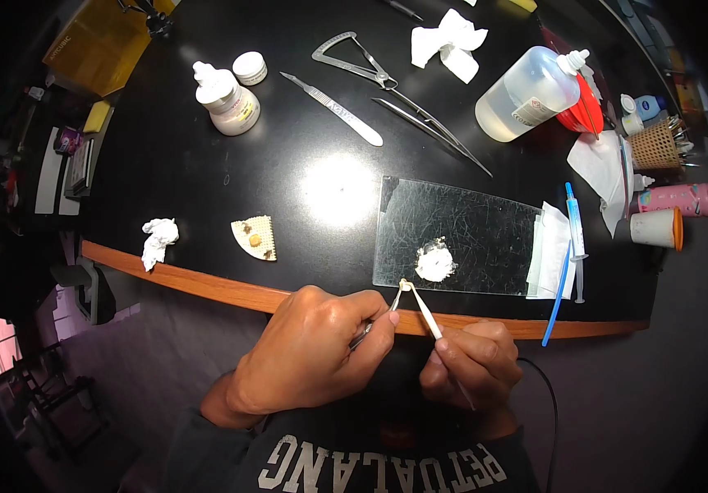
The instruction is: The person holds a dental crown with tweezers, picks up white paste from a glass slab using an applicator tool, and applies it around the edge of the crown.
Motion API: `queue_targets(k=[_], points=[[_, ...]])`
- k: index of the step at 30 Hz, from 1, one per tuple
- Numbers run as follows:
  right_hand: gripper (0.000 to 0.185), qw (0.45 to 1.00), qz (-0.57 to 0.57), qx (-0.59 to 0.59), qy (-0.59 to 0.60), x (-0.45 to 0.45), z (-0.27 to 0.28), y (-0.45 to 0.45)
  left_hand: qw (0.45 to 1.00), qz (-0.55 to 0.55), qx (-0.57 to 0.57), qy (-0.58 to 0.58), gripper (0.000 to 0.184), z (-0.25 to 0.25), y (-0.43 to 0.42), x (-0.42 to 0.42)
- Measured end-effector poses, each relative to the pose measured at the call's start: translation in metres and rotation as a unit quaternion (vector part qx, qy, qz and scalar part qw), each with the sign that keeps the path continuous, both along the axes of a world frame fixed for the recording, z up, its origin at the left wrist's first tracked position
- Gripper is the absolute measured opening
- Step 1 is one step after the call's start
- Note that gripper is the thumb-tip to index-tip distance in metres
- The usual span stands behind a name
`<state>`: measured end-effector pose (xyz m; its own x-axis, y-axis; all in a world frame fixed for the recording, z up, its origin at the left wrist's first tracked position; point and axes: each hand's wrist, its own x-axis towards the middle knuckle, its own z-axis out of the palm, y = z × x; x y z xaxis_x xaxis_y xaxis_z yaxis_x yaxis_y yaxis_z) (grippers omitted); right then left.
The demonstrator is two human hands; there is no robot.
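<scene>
My left hand (317,345) is closed around a slim metal tool (361,335), mostly hidden by the fingers. At its tip is a small cream-coloured, tooth-like piece (406,285), just off the front edge of a glass slab (477,205). My right hand (473,366) pinches a thin brush-like tool (426,314) with a white shaft, its tip touching or very close to that piece. White paste or powder (434,261) lies heaped on the slab, close beyond both tips.
Behind stand a dropper bottle (231,107), small jar (250,68) and large squeeze bottle (526,94). A scalpel (333,111), caliper (354,57) and tweezers (436,131) lie between. Right of the slab are folded tissue (547,255) and a syringe (576,230); left, a sponge piece (255,238).
</scene>
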<state>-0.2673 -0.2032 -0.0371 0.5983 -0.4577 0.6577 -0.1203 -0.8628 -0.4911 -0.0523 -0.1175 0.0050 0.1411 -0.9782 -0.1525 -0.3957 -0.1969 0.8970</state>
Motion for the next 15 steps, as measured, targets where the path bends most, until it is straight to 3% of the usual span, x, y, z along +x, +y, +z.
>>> queue_targets(k=[15], points=[[0.017, 1.0, 0.002, 0.007, -0.004, 0.0009, 0.0012, 0.0001, 1.0, 0.003, -0.005, -0.009, 0.022, 0.0006, 0.0004, -0.0016]])
